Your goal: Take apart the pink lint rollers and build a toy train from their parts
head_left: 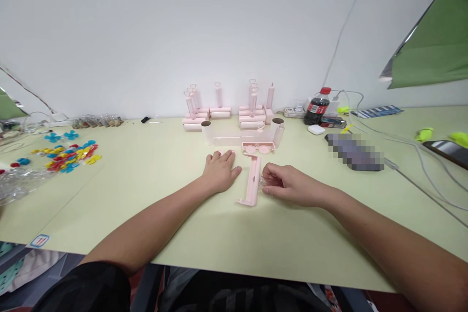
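My left hand point(221, 173) lies palm down on the table with its fingers stretched out. Its fingertips touch a small pale pink piece point(233, 152), mostly covered by them. Just right of it, a long pink plastic casing point(252, 183) with bent ends rests on the table. My right hand point(287, 184) is curled beside that casing, fingers drawn in; a small clear bit shows at its fingertips, too little to name. Beyond the hands is a pink holder with two round shapes point(259, 148). Two roll tubes point(206, 134) stand upright behind, with a clear plastic strip point(226, 138) between them.
At the back stand pink lint rollers point(253, 119) with heart-topped handles. To the right are a cola bottle point(317, 107), a white case point(316, 129), a blurred-out phone point(354, 152) and cables. Colourful plastic pieces point(71, 156) and clear bags point(25, 185) lie left.
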`<state>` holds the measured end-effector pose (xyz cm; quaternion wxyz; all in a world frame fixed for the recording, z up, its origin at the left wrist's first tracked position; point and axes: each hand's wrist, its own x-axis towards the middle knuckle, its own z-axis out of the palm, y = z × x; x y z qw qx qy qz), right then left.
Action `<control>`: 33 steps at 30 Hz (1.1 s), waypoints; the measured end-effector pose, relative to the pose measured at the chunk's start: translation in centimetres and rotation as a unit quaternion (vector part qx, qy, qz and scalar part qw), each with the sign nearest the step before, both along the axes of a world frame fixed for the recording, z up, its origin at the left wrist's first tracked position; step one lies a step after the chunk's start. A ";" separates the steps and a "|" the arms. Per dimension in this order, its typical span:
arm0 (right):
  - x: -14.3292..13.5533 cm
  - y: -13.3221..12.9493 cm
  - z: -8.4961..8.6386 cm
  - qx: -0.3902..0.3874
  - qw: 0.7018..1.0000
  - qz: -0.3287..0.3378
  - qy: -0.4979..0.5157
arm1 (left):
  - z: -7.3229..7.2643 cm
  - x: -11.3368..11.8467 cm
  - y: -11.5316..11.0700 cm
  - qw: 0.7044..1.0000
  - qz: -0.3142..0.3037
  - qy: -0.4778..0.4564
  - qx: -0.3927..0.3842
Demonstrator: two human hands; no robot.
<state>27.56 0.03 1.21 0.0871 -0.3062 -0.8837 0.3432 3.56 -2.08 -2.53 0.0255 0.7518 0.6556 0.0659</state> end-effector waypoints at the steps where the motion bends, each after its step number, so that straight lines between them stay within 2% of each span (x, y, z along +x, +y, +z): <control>1: 0.0 0.0 0.0 -0.002 1.000 0.000 0.000 | 0.0 0.0 0.0 1.000 0.000 0.000 0.001; 18: -0.3 -0.1 -0.2 -0.020 1.000 0.000 0.004 | -0.6 0.0 0.6 0.999 0.003 -0.014 0.030; 21: -0.2 -0.1 -0.1 -0.014 1.000 -0.005 0.009 | -0.1 0.2 0.2 0.998 0.000 -0.035 0.055; 23: -0.1 0.0 -0.1 -0.008 1.000 -0.009 0.023 | 0.7 0.6 -0.3 0.991 -0.021 -0.097 0.093; 25: 0.0 0.0 -0.1 0.000 0.999 -0.010 0.044 | 1.6 1.2 -1.0 0.965 -0.062 -0.237 0.094; 26: 0.1 0.0 -0.2 0.005 0.998 -0.010 0.055 | 2.1 1.5 -1.4 0.939 -0.085 -0.329 0.061; 29: 0.2 0.1 -0.4 0.011 0.997 -0.008 0.078 | 3.0 2.2 -2.4 0.810 -0.117 -0.565 -0.102; 31: 0.1 0.1 -0.6 0.011 0.996 -0.006 0.085 | 3.2 2.4 -2.7 0.743 -0.108 -0.638 -0.168; 33: 0.1 0.1 -0.8 0.009 0.996 -0.003 0.087 | 3.0 2.4 -2.8 0.712 -0.097 -0.669 -0.191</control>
